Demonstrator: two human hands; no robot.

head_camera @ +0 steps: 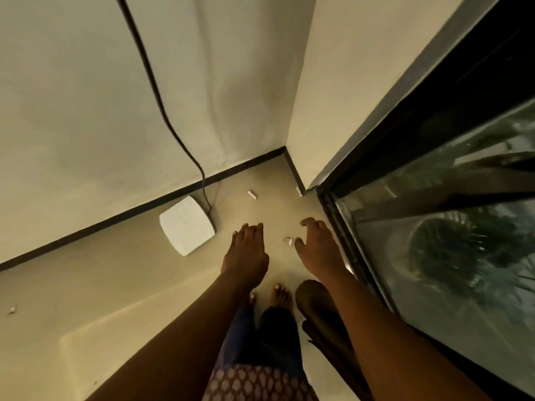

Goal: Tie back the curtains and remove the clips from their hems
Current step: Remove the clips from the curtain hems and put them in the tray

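Clip (288, 241) beside right hand (318, 247)

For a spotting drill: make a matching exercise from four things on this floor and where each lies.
Things:
1. white square device
2. small white clip
3. black cable
4. pale bit

Places:
A. hanging down the wall
B. beside the right hand
C. by the skirting, left of the left hand
D. on bare floor near the room's corner

Pairs: 1-C, 2-D, 3-A, 4-B
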